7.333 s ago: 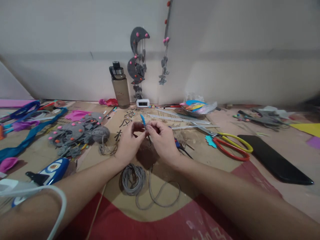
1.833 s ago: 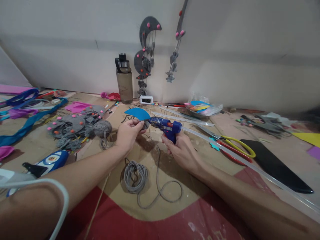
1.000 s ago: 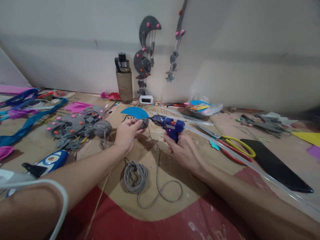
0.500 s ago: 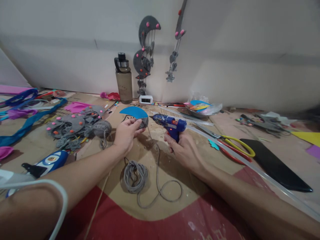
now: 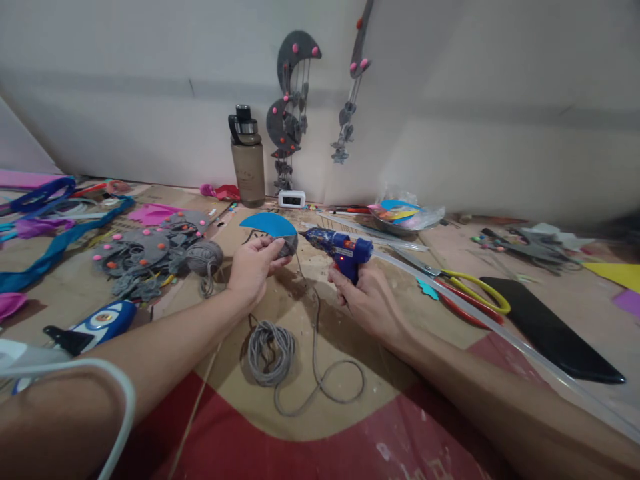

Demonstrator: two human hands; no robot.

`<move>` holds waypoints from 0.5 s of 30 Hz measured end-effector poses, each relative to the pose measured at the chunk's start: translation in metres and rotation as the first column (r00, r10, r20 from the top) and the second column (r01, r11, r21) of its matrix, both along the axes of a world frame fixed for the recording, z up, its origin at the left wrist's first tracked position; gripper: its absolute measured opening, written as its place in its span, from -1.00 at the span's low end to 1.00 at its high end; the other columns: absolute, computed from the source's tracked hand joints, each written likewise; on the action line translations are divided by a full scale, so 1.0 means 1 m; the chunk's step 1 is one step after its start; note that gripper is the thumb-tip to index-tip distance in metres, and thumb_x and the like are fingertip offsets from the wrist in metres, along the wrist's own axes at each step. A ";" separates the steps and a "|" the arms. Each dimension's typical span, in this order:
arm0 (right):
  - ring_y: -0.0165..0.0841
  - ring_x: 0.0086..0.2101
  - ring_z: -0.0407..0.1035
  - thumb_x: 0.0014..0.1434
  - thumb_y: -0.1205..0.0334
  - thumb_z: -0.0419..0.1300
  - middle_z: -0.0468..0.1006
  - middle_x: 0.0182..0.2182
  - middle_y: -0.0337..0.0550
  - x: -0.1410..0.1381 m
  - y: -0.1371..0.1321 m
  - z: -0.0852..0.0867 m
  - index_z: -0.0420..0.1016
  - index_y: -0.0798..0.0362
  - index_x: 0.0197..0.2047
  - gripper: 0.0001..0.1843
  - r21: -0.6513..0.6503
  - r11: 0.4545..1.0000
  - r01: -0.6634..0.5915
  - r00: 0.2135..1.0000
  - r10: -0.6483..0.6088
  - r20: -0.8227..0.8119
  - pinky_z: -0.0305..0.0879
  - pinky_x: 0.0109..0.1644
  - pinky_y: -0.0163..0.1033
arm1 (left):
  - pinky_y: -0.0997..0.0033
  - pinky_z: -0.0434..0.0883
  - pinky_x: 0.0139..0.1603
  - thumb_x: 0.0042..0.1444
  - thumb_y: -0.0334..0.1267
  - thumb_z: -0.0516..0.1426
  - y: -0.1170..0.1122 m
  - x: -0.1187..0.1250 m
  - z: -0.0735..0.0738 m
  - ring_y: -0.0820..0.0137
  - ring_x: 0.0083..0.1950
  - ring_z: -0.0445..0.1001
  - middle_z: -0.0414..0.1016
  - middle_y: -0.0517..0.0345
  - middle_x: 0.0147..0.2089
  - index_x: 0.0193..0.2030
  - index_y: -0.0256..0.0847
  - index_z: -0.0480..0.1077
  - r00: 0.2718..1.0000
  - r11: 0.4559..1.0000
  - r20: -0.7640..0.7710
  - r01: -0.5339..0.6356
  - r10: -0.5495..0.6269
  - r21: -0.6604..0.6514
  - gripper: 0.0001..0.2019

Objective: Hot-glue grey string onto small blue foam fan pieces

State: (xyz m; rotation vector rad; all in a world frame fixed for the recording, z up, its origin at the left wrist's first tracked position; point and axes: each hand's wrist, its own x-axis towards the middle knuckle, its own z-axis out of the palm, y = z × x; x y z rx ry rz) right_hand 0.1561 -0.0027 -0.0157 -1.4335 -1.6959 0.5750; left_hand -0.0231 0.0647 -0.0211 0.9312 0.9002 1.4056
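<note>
My left hand (image 5: pixel 255 265) pinches a blue crescent (image 5: pixel 267 223) whose right end is wrapped in grey yarn (image 5: pixel 288 247). My right hand (image 5: pixel 367 293) is wrapped round the handle of a blue hot glue gun (image 5: pixel 335 245), its small red light lit. The gun's nozzle points left, close to the wrapped end; I cannot tell whether they touch. A long clear glue stick (image 5: pixel 450 300) runs out of the gun's back towards the lower right. From the crescent the yarn trails down to a loose grey coil (image 5: pixel 271 353) on the cardboard.
Grey crescents with pompoms (image 5: pixel 150 247) and a yarn ball (image 5: pixel 204 257) lie at the left. Scissors (image 5: pixel 470 293) and a black flat object (image 5: pixel 550 333) lie right. A bottle (image 5: pixel 249 167) and small clock (image 5: pixel 291 199) stand by the wall. A white cable (image 5: pixel 123 393) crosses my left forearm.
The crescent's wrapped end has turned very slightly, and the glue gun's nozzle has barely shifted beside it. Both hands keep their hold.
</note>
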 end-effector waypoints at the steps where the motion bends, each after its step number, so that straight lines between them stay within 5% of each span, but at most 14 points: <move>1: -0.35 -0.57 0.27 0.15 -0.07 0.00 0.41 -0.62 -0.16 0.000 -0.001 0.000 0.39 0.06 -0.38 -0.63 -0.014 1.000 -0.002 1.000 0.002 -0.005 0.20 -0.51 -0.26 | 0.41 0.49 -0.29 -0.24 -0.21 0.32 0.000 0.000 0.000 0.49 -0.39 0.45 0.43 0.17 -0.44 -0.48 -0.31 0.35 1.000 1.000 0.006 0.001 -0.001 0.002 -0.73; 15: -0.35 -0.56 0.27 0.16 -0.07 0.00 0.39 -0.64 -0.19 -0.001 0.000 0.000 0.40 0.07 -0.38 -0.62 -0.028 0.999 0.020 1.000 -0.020 -0.010 0.19 -0.50 -0.27 | 0.39 0.50 -0.30 -0.24 -0.22 0.32 -0.001 0.000 0.001 0.50 -0.41 0.42 0.38 0.21 -0.47 -0.50 -0.32 0.33 1.000 1.000 0.019 0.002 -0.002 0.009 -0.72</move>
